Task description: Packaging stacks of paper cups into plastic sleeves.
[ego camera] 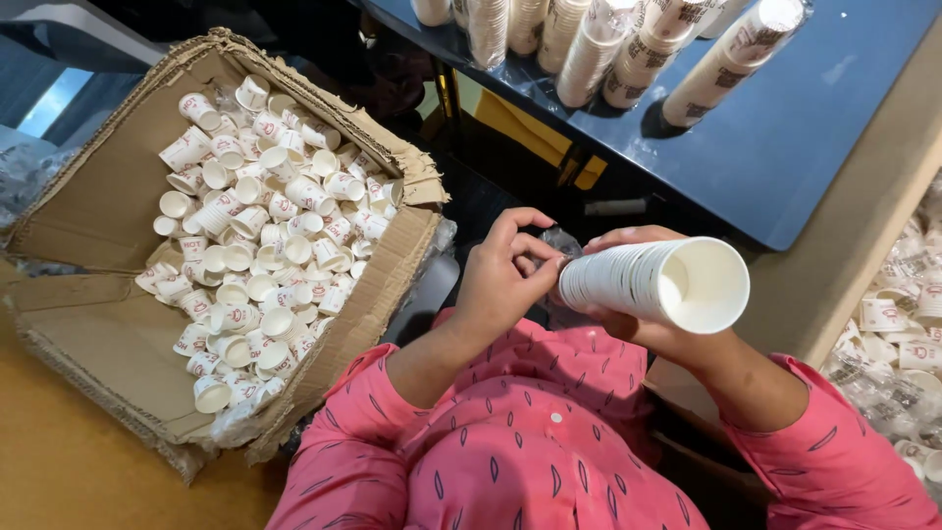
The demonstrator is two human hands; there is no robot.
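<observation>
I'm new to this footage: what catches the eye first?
A white stack of nested paper cups lies sideways at centre, gripped by the right hand, with the left hand at its narrow end. At left, a torn cardboard box brims with loose small cups.

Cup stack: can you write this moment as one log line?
right hand: holds cup stack | left hand: fingers at stack's end | cardboard box: loose cups
</observation>
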